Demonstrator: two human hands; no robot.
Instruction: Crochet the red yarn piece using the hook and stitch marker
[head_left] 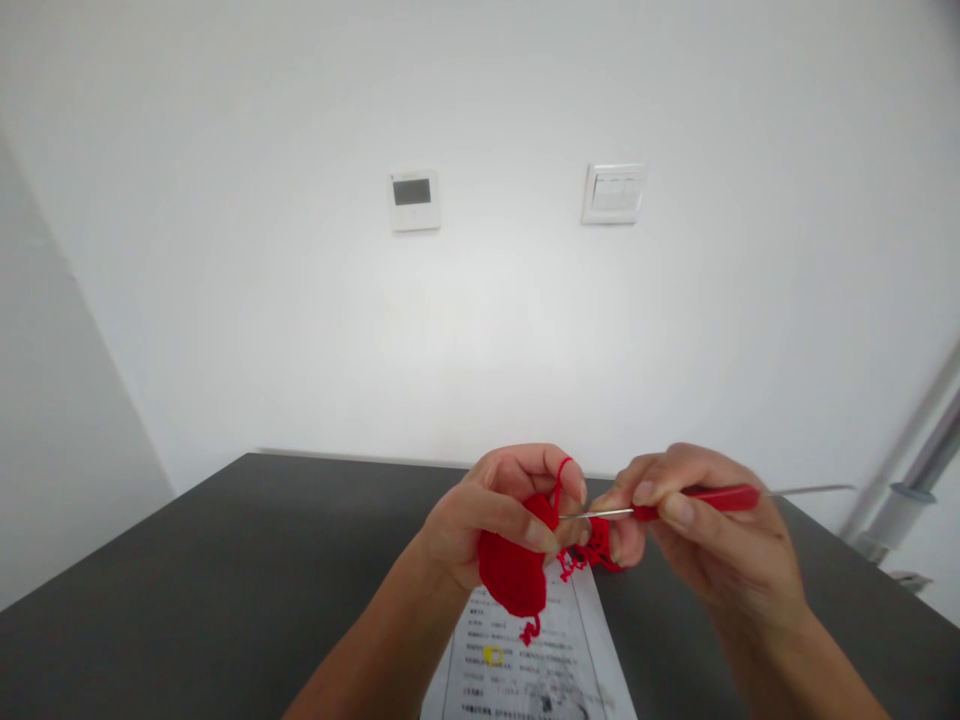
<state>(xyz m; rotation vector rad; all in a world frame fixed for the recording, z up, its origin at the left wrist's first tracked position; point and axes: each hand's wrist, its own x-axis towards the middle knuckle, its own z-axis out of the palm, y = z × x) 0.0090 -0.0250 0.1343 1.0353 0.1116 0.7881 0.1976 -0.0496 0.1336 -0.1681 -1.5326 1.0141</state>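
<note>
My left hand [499,505] pinches a small red crocheted piece [512,572] between thumb and fingers, with a strand of red yarn [559,478] running up over the index finger. A short knotted tail dangles from the piece's lower edge. My right hand [705,520] grips the red handle of a crochet hook [731,498]; its thin metal shaft points left and its tip meets the top right edge of the red piece. Behind the hands, more tangled red yarn [598,548] shows, partly covered by my right fingers.
A printed sheet [540,650] with a small yellow ring-like mark [493,655] lies on the dark table [262,570] below the hands. On the white wall are a thermostat panel [414,201] and a switch [613,194]. A grey pipe [904,510] stands at the right.
</note>
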